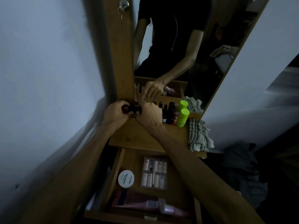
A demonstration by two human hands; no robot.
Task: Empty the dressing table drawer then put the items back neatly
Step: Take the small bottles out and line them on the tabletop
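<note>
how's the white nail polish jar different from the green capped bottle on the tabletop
The white nail polish jar is low, wide and round, and lies in the open drawer; the green capped bottle is taller and narrower, and stands upright on the tabletop. The jar's lid is white with printed text; the bottle's cap is plain bright green. Neither is being held.

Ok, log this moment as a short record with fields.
drawer: open, below the tabletop
in drawer: white round tub, clear pack of small pieces, pink tube
tabletop: row of small bottles, green-capped bottle, striped cloth
left hand: grips small dark item
right hand: grips the same item
</note>
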